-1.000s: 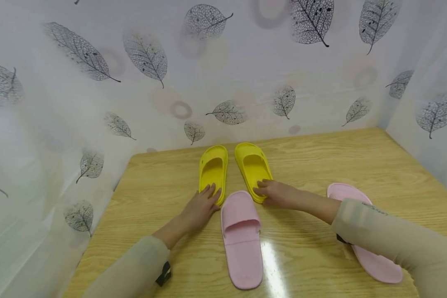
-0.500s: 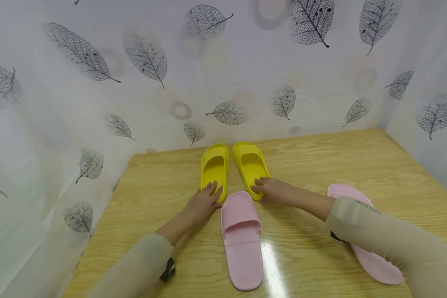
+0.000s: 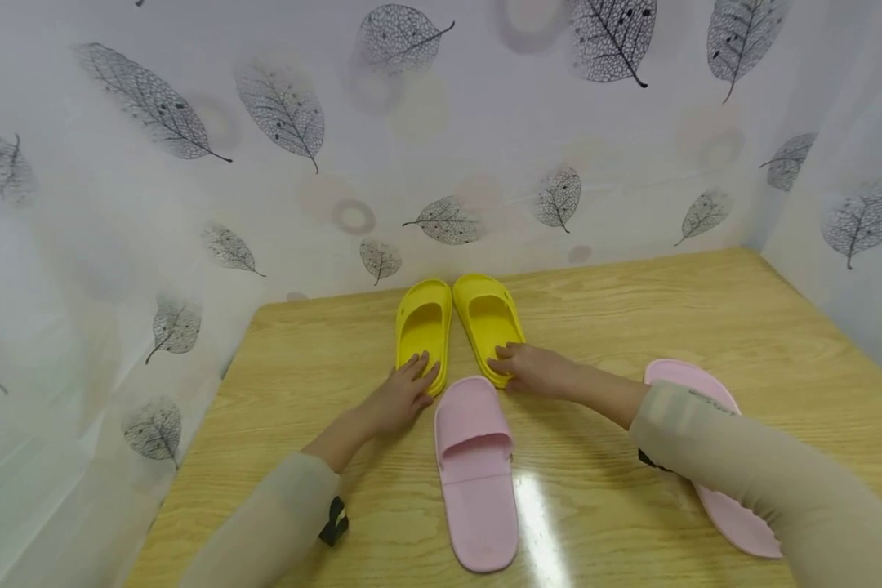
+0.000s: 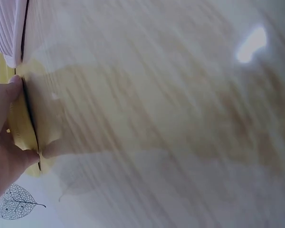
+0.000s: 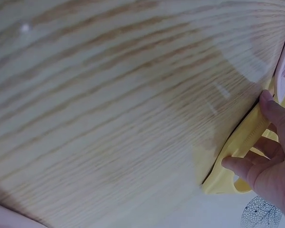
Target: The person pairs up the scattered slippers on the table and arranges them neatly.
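Observation:
Two yellow slippers stand toes to the back wall, the left one [image 3: 422, 296] and the right one [image 3: 479, 287], their toes nearly meeting and heels spread apart. My left hand [image 3: 399, 398] grips the left yellow slipper by its heel; in the left wrist view, thumb and a finger lie along the slipper's side [image 4: 23, 121]. At the other heel, my right hand [image 3: 538, 371] holds the right slipper, with some fingers inside and the thumb on its outside [image 5: 244, 135]. Between my hands lies a pink slipper [image 3: 479, 514], its toe close to the yellow heels.
A second pink slipper [image 3: 687, 377] lies slanted on the right, partly hidden under my right sleeve [image 3: 750, 465]. The wooden tabletop [image 3: 323, 343] ends at a leaf-patterned covering [image 3: 485, 147] behind, with more of it on both sides.
The right yellow slipper has slid left and farther away with my right hand, closing the gap at the toes. The left yellow slipper has shifted slightly away. Both pink slippers stay put.

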The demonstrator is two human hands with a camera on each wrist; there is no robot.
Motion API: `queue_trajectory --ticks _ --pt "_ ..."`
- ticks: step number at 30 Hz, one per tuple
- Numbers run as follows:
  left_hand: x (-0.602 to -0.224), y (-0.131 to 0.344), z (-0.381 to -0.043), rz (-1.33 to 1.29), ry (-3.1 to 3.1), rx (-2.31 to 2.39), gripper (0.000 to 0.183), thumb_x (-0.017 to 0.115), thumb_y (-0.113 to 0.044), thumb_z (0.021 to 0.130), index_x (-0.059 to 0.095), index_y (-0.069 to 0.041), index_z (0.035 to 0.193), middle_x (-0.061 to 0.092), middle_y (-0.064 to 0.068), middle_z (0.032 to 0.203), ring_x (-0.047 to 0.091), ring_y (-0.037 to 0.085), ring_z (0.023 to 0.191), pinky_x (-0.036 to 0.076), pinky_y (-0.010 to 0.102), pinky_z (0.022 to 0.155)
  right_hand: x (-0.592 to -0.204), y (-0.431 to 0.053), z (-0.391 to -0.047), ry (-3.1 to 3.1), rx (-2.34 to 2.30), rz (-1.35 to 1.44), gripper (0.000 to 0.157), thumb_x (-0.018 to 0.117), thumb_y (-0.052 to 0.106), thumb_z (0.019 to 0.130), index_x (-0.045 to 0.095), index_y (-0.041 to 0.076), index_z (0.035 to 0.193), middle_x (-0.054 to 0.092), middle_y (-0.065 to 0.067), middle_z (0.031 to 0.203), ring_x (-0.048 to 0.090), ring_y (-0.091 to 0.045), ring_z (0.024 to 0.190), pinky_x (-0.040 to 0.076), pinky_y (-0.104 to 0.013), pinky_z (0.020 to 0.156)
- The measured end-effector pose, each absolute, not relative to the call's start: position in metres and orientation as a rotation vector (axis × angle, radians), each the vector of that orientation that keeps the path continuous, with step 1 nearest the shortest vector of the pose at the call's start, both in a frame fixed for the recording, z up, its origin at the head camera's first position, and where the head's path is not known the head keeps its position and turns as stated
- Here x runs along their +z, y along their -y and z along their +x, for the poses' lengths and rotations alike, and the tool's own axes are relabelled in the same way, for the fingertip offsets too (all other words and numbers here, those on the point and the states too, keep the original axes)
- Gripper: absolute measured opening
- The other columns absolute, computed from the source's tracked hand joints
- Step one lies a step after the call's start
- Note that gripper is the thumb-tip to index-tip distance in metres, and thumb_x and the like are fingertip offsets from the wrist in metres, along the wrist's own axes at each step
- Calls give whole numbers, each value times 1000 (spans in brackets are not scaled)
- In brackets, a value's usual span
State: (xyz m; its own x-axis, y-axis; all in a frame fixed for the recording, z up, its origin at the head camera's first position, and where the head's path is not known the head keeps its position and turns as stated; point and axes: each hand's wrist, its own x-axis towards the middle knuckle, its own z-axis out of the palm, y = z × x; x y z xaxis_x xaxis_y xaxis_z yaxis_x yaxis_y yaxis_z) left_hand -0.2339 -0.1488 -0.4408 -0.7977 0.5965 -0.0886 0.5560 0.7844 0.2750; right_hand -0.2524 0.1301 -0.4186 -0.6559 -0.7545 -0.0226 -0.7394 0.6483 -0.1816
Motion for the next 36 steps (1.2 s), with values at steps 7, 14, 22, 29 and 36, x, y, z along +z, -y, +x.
queue_trajectory --ticks 7,14,22,29,36 --pt "-439 146 -236 900 -2786 351 52 44 -25 100 30 -8 148 18 22 155 15 38 143 17 60 111 -417 -126 -254 -2761 -211 -1182 44 65 17 89 56 3 130 48 -27 136 45 -44 125 43 -53 98" --pt "-437 141 -237 881 -2811 359 52 46 -25 100 33 -7 147 20 22 154 16 38 143 18 59 111 -419 -122 -257 -2806 -179 -1212 45 66 22 88 58 5 129 51 -26 134 48 -43 123 46 -52 95" --pt "-439 140 -244 846 -2789 306 53 43 -29 101 29 -12 149 16 18 156 13 34 144 16 54 114 -419 -118 -258 -2830 -108 -1246 46 65 30 87 59 9 127 54 -22 132 51 -40 122 48 -50 92" --pt "-433 140 -250 888 -2743 316 54 46 -28 100 29 -9 148 14 21 156 12 36 144 16 54 114 -416 -115 -259 -2807 -107 -1167 45 61 32 90 58 12 129 51 -21 136 48 -38 126 49 -50 90" --pt "-432 141 -251 933 -2729 299 55 47 -26 100 29 -7 148 15 23 155 13 38 143 19 54 113 -416 -111 -257 -2813 -49 -1145 44 61 34 90 58 14 129 52 -20 135 50 -37 124 53 -48 83"
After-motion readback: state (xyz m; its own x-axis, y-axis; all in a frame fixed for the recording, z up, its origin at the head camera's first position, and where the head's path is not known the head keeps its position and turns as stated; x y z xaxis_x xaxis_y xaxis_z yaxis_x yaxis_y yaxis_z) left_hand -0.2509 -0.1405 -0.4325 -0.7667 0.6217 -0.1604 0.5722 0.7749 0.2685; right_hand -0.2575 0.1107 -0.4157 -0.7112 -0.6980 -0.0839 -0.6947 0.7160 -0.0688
